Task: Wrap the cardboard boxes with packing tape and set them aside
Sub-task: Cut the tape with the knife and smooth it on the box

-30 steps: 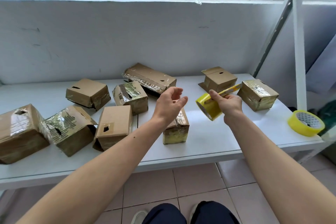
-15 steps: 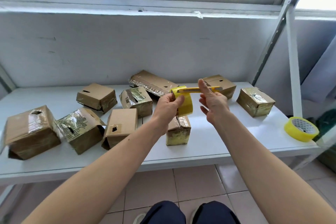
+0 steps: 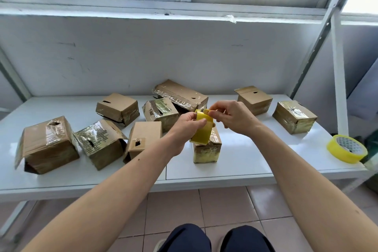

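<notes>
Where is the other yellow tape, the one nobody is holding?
In the head view, the spare yellow tape roll lies flat at the far right edge of the white table, just right of the shiny wrapped box, away from both hands.

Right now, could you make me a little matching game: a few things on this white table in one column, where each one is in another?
Things:
1. yellow tape roll in the left hand
2. second yellow tape roll
3. long flat taped cardboard box
4. large brown cardboard box with a torn hole on top

Places:
A. far left of the table
B. back, near the wall
C. right edge of the table
D. held above a small taped box

Pairs: 1-D, 2-C, 3-B, 4-A
</notes>
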`<state>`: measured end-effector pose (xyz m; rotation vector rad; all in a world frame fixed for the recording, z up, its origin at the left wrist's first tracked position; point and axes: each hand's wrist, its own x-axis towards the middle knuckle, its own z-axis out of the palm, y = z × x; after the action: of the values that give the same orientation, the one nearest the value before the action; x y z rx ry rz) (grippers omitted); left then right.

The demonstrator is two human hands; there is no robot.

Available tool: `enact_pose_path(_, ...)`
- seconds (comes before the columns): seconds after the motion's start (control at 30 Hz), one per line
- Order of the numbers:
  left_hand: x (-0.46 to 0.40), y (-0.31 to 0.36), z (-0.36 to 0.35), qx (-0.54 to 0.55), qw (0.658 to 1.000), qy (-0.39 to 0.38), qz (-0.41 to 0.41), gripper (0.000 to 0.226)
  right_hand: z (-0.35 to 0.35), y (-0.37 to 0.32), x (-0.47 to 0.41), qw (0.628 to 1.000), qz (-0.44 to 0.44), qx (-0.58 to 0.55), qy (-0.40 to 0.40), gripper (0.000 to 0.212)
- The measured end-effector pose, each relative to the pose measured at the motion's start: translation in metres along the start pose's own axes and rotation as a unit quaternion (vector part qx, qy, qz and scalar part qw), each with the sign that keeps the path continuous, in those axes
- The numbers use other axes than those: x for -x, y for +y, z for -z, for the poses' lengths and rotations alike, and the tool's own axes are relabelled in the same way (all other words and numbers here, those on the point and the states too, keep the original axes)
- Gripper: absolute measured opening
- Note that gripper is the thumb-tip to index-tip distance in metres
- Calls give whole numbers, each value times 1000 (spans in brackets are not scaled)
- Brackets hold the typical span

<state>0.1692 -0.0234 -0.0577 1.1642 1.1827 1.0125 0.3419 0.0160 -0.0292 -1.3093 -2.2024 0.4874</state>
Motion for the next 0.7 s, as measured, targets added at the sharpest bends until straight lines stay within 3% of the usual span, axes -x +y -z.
enact_pose_path(0.23, 7, 0, 2, 26, 999, -18, -4, 27, -3, -2, 2, 999, -15, 24, 27, 12)
enact_pose_path(0.33, 8, 5, -4, 5, 1000, 14, 1, 30, -6, -4, 4, 994, -40, 74, 63, 16)
enact_pose_path(0.47, 3, 12, -9, -79, 993, 84, 27, 44, -10, -5, 1, 991, -74, 59, 96, 18)
enact_pose_path(0.57, 6, 14, -11, -25, 998, 34, 41, 44, -10, -3, -3, 990, -87, 74, 86, 25)
enact_pose_path(0.7, 11, 4, -8, -1, 998, 6, 61, 66, -6, 3, -5, 989, -78, 123, 29, 27)
